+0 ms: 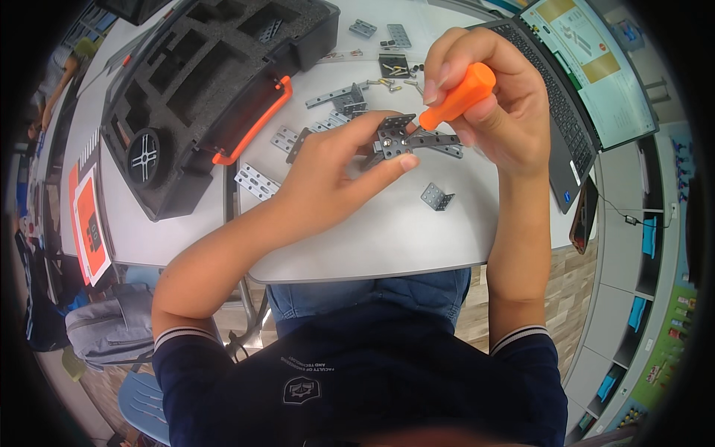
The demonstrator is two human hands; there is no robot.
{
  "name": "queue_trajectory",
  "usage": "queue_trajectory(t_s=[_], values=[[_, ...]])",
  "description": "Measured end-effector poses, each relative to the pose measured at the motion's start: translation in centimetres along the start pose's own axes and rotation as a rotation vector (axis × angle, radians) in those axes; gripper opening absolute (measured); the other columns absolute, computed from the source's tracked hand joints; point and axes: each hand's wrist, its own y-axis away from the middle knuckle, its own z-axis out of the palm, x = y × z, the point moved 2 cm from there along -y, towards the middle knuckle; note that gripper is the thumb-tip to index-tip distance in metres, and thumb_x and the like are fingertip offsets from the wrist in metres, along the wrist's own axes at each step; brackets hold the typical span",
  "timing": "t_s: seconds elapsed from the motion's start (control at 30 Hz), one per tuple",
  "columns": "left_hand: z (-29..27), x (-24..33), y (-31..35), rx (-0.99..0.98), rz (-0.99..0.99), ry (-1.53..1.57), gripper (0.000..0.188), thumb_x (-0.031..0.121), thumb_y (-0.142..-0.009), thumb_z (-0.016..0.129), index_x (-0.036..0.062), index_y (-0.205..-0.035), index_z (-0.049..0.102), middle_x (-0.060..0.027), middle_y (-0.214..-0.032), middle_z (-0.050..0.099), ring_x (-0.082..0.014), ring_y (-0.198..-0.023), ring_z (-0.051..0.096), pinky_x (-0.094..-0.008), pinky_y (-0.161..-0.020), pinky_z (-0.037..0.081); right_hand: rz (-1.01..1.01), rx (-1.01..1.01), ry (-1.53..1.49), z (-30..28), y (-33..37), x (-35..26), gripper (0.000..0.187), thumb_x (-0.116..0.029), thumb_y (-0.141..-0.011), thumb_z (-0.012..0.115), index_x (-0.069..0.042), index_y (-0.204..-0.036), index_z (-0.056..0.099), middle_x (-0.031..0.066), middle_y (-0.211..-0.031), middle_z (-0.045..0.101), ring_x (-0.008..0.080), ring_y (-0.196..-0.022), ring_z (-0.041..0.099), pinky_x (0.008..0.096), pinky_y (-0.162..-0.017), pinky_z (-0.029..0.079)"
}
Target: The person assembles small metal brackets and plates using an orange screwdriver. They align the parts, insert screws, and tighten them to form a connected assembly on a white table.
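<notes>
My left hand (335, 171) is closed around a dark grey perforated metal bracket assembly (392, 138), thumb along its lower edge. A round screw head shows on the bracket's face. My right hand (503, 104) grips a screwdriver with an orange handle (463, 97), tilted so its lower end points at the right side of the bracket. The screwdriver's tip is hard to make out against the metal. A perforated arm of metal (439, 141) sticks out to the right of the bracket. Below, a small angle bracket (437, 197) lies alone on the white table (357, 238).
An open black case (201, 82) with foam slots and an orange handle (257, 123) stands at left. Perforated metal strips (257, 181) and screws (387, 86) lie beyond my hands. An open laptop (566, 112) sits at right. A black wheel (145, 158) rests near the case.
</notes>
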Motion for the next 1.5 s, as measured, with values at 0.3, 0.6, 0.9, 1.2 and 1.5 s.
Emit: queue_trajectory(t_s=[0.3, 0.6, 0.9, 1.2, 1.5], values=[[-0.9, 0.9, 0.1, -0.094, 0.04, -0.046, 0.032, 0.009, -0.096, 0.069, -0.0035, -0.124, 0.06, -0.0119, -0.108, 0.073, -0.0175, -0.103, 0.071, -0.0289, -0.088, 0.054, -0.033, 0.089, 0.065, 0.2, 0.2, -0.5, 0.044, -0.039, -0.097, 0.067, 0.001, -0.108, 0.054, 0.0109, -0.095, 0.057, 0.0052, -0.066, 0.046, 0.0163, -0.05, 0.034], [-0.5, 0.6, 0.0, 0.018, -0.025, 0.076, 0.033, 0.023, -0.09, 0.077, 0.0, -0.111, 0.066, -0.0075, -0.082, 0.067, -0.0125, -0.074, 0.065, -0.0273, -0.072, 0.053, 0.009, 0.142, 0.103, 0.3, -0.1, -0.5, 0.045, -0.041, -0.098, 0.065, 0.001, -0.11, 0.055, 0.0091, -0.095, 0.058, 0.0086, -0.076, 0.053, 0.0181, -0.053, 0.035], [-0.7, 0.7, 0.2, -0.012, -0.088, 0.054, 0.029, 0.024, -0.091, 0.075, 0.0013, -0.108, 0.066, -0.0069, -0.08, 0.066, -0.0114, -0.071, 0.062, -0.0273, -0.067, 0.052, 0.06, 0.178, 0.07, 0.4, 0.0, -0.6, 0.041, -0.038, -0.098, 0.065, 0.001, -0.11, 0.057, 0.0086, -0.096, 0.06, 0.009, -0.077, 0.055, 0.0207, -0.055, 0.037], [-0.6, 0.2, -0.1, -0.009, -0.011, 0.102, 0.029, 0.024, -0.092, 0.075, 0.0002, -0.107, 0.065, -0.0075, -0.082, 0.068, -0.01, -0.07, 0.062, -0.0266, -0.065, 0.051, 0.159, 0.256, 0.02, 0.7, 0.3, -0.5, 0.036, -0.033, -0.101, 0.062, 0.0, -0.112, 0.058, 0.0101, -0.099, 0.066, 0.0075, -0.067, 0.052, 0.0218, -0.055, 0.038], [-3.7, 0.3, -2.1, -0.054, -0.223, 0.412, 0.062, 0.048, -0.108, 0.039, -0.0066, -0.131, 0.057, -0.018, -0.119, 0.07, -0.019, -0.101, 0.072, -0.0291, -0.09, 0.056, 0.112, 0.507, -0.319, -0.6, 0.1, -0.1, 0.023, -0.022, -0.106, 0.051, 0.001, -0.109, 0.055, 0.0122, -0.082, 0.066, 0.0145, -0.058, 0.058, 0.0303, -0.056, 0.054]])
